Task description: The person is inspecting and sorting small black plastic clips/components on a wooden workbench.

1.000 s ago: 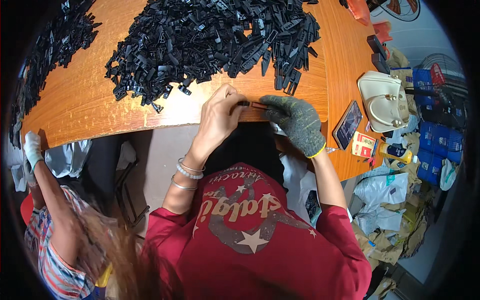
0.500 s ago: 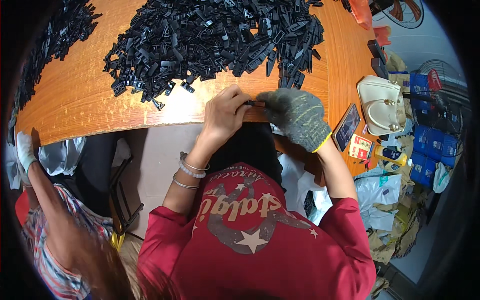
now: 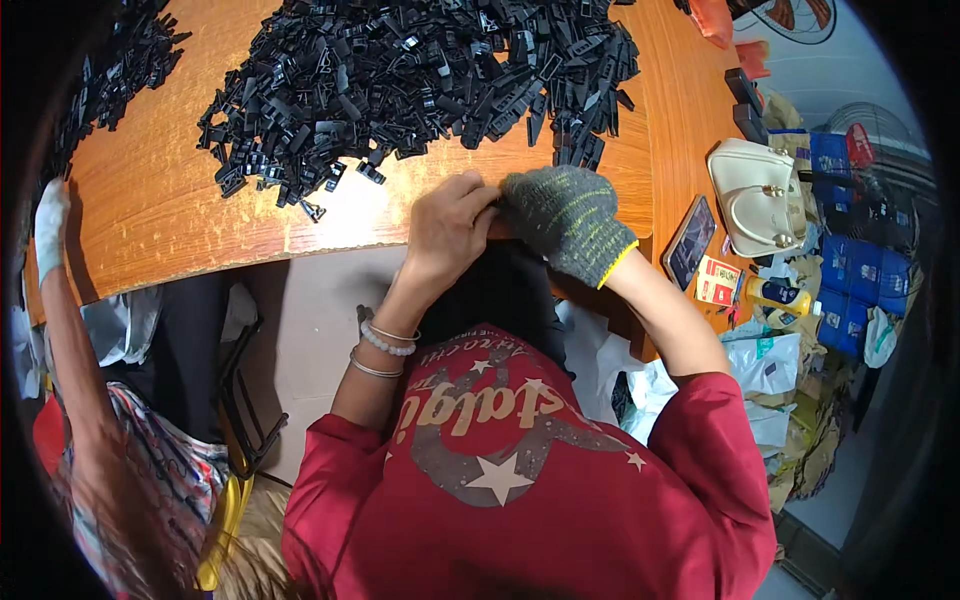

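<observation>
My bare left hand (image 3: 448, 226), with bracelets at its wrist, is closed in a pinch just above the table's near edge. Against its fingertips presses my right hand (image 3: 570, 222), closed in a grey knitted glove with a yellow cuff. Both hold a small black plastic part between them, mostly covered by the fingers now. Beyond the hands a wide heap of black plastic parts (image 3: 400, 85) covers the table. A few loose pieces, such as a small black clip (image 3: 371, 172), lie at its near edge.
On the wooden table (image 3: 150, 200), right side, are a phone (image 3: 690, 242), a cream handbag (image 3: 755, 200), a red-and-cream card (image 3: 718, 282) and a yellow bottle (image 3: 780, 296). At left, a co-worker's gloved hand (image 3: 51, 225) is beside another black heap (image 3: 115, 85).
My right hand has moved left and up against my left fingertips, covering the black part that showed between them. The co-worker's gloved hand has moved up along the table's left side.
</observation>
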